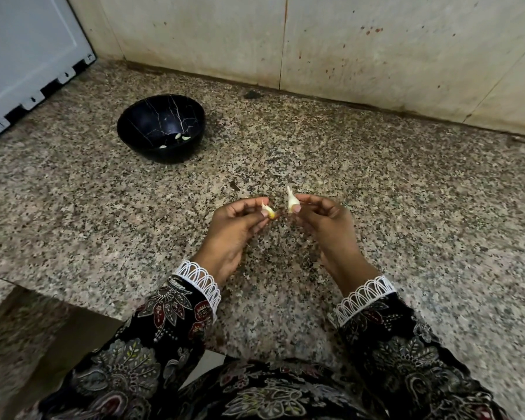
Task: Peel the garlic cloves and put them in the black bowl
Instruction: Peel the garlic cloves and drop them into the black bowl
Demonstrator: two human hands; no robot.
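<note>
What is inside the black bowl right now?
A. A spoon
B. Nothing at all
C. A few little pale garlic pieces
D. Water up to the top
C: the black bowl on the speckled counter has about three small pale garlic pieces lying near its bottom, and no spoon or water shows in it.

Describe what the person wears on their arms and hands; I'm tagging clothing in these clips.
Both hands, left hand and right hand, are bare, no gloves visible. Each arm wears a long dark sleeve with a floral print in grey and red, ending in a white looped lace cuff.
</note>
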